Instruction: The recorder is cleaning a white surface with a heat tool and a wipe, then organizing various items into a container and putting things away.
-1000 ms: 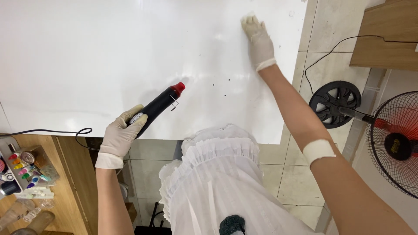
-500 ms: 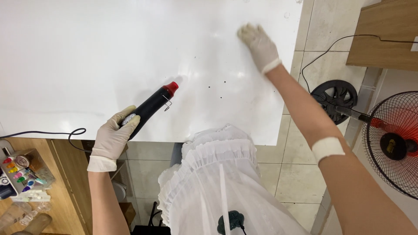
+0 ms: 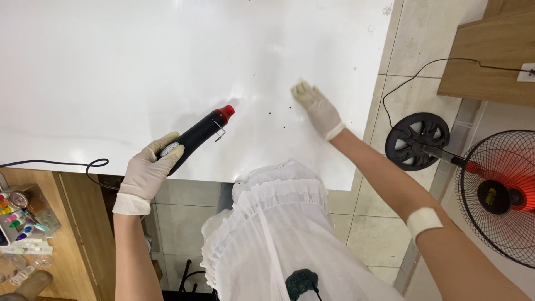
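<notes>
Left hand (image 3: 146, 173), gloved, fingers wrapped tight round black heat gun (image 3: 196, 136); red nozzle aimed up-right over white table (image 3: 111, 72), near front edge. Right hand (image 3: 316, 108), gloved, flat on table, fingers together, holding nothing, beside dark specks (image 3: 273, 106). Cord (image 3: 56, 164) trailing left off gun. Fan (image 3: 496, 195) on tiled floor at right.

White tabletop (image 3: 111, 67), seen from above: its broad surface is lying open to passage on all sides of the right hand (image 3: 317, 108). The heat gun (image 3: 195, 136), gripped by the left hand (image 3: 147, 170), is occupying the near edge. Its cord (image 3: 67, 164) is trailing left. A standing fan (image 3: 496, 195) is crowding the floor at right.
</notes>
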